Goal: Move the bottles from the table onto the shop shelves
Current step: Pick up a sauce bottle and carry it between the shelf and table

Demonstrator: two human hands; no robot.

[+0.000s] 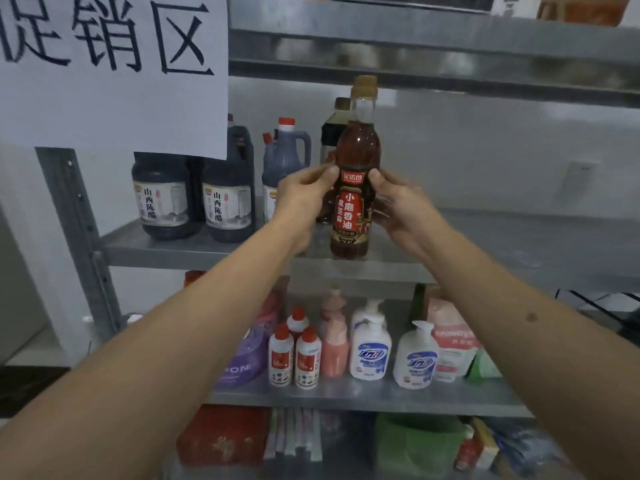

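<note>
**Oil bottle held upright at the middle shelf**

Left of the oil bottle (pixel 354 199), a paper sign (pixel 110 67) with large handwritten characters hangs over the shelf post (pixel 74 216). Below the sign, two dark vinegar jars (pixel 162 199) stand side by side on the middle shelf (pixel 194 249), and a jug (pixel 285 150) with a red cap stands nearer the bottle.

The left hand (pixel 304 199) grips the bottle's left side, its thumb curled onto the label. The oil bottle is upright, its base touching or just above the shelf's front part; which one cannot be told. Just behind it stands a dark bottle (pixel 334 133) with a brown cap.

The right hand (pixel 398 206) grips the bottle's right side, thumb pressed on the label's upper edge.

Below the bottle, the lower shelf (pixel 363 396) carries small red-capped bottles (pixel 294 355), pink bottles (pixel 334 341) and white pump bottles (pixel 370 348). Right of the bottle, the middle shelf runs on bare.
</note>
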